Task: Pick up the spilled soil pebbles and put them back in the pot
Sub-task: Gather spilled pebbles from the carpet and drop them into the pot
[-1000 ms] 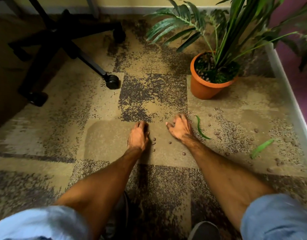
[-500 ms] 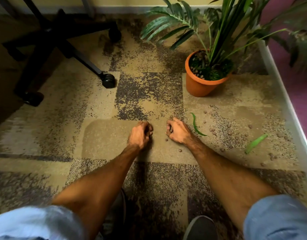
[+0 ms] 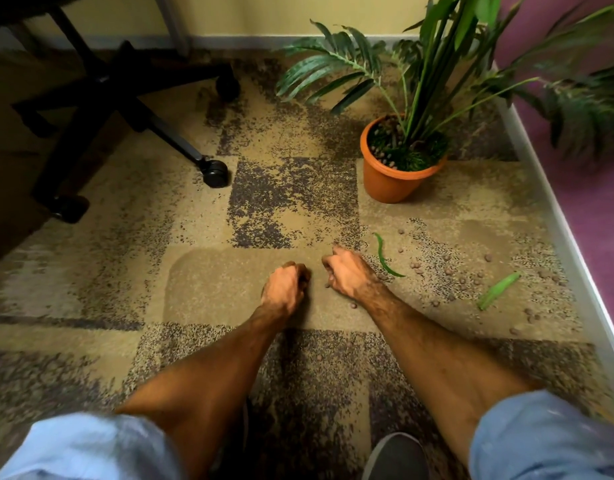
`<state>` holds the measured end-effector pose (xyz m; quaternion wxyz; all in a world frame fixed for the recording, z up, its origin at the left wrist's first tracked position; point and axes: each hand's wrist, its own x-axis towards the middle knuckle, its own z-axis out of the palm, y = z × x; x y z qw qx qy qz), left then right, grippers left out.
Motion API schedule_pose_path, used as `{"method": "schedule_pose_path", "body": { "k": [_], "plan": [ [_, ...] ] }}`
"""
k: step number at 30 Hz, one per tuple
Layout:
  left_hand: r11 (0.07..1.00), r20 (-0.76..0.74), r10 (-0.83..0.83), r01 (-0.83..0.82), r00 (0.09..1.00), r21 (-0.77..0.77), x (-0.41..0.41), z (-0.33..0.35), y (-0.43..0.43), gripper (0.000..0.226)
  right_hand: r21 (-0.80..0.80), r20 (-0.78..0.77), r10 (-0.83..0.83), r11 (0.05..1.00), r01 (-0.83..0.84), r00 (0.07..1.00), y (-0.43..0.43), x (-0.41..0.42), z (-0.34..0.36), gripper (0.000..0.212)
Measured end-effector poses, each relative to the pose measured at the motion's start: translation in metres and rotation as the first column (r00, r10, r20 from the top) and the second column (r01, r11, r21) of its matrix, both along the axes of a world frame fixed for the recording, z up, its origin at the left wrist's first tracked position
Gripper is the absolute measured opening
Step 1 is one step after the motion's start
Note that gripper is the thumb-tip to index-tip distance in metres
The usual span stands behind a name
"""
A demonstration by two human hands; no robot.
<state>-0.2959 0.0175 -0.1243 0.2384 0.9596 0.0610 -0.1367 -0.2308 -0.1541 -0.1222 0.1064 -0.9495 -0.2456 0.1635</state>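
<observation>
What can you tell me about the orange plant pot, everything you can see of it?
The orange pot looks like plain terracotta-coloured plastic or clay, round, tapering downward, with a thicker rim. It stands upright on the patterned carpet near the white skirting board, ahead and right of both hands. Brownish pebbles and low greenery fill its top, and a plant with tall stalks and fronds rises from it. Neither hand touches it.

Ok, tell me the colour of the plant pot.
Terracotta orange plant pot, clearest in the head view.
</observation>
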Motion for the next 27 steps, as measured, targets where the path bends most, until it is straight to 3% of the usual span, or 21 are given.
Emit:
{"method": "schedule_pose_path", "body": {
  "k": [6, 9, 10, 11, 13, 14, 16, 18, 19, 24, 27],
  "plan": [
    [0.998, -0.055, 0.059, -0.058, 0.997, 0.016, 0.008, 0.005, -0.004, 0.025, -0.115, 0.093, 0.054, 0.992, -0.043, 0.994, 0.005, -0.002, 0.007, 0.018],
    [0.944, -0.108, 0.251, -0.268, 0.962, -0.192, 0.018, 0.006, -0.002, 0.021, -0.118, 0.115, 0.040, 0.993, -0.027, 0.993, 0.004, -0.001, 0.007, 0.017],
    [0.868, -0.140, 0.361, -0.387, 0.922, -0.311, 0.023, 0.008, -0.001, 0.018, -0.110, 0.109, 0.011, 0.994, 0.001, 0.994, 0.002, 0.000, 0.007, 0.015],
    [0.731, -0.211, 0.477, -0.518, 0.853, -0.444, 0.028, 0.010, 0.000, 0.014, -0.079, 0.083, -0.049, 0.995, 0.056, 0.995, 0.001, 0.001, 0.006, 0.014],
    [0.368, -0.411, 0.575, -0.673, 0.707, -0.642, 0.040, 0.020, -0.002, 0.015, 0.053, -0.057, -0.270, 0.960, 0.273, 0.961, -0.004, 0.005, 0.007, 0.016],
    [0.235, -0.483, 0.575, -0.699, 0.660, -0.675, 0.047, 0.024, -0.003, 0.017, 0.150, -0.184, -0.395, 0.893, 0.423, 0.900, -0.006, 0.009, 0.009, 0.017],
    [0.097, -0.580, 0.539, -0.729, 0.611, -0.677, 0.061, 0.031, -0.007, 0.015, 0.328, -0.488, -0.520, 0.636, 0.699, 0.702, -0.008, 0.020, 0.015, 0.018],
    [-0.016, -0.659, 0.462, -0.737, 0.594, -0.675, 0.076, 0.040, -0.014, 0.032, 0.407, -0.726, -0.468, 0.298, 0.863, 0.504, -0.008, 0.032, 0.028, 0.027],
    [-0.048, -0.675, 0.422, -0.729, 0.605, -0.683, 0.084, 0.045, -0.020, 0.038, 0.428, -0.775, -0.433, 0.175, 0.887, 0.460, -0.010, 0.039, 0.035, 0.029],
    [-0.150, -0.641, 0.293, -0.628, 0.709, -0.763, 0.134, 0.082, -0.058, 0.045, 0.522, -0.786, -0.439, -0.096, 0.848, 0.434, -0.035, 0.081, 0.077, 0.022],
    [-0.161, -0.611, 0.267, -0.590, 0.746, -0.791, 0.168, 0.112, -0.079, 0.040, 0.572, -0.783, -0.440, -0.233, 0.786, 0.439, -0.047, 0.103, 0.106, 0.016]
  ]
}}
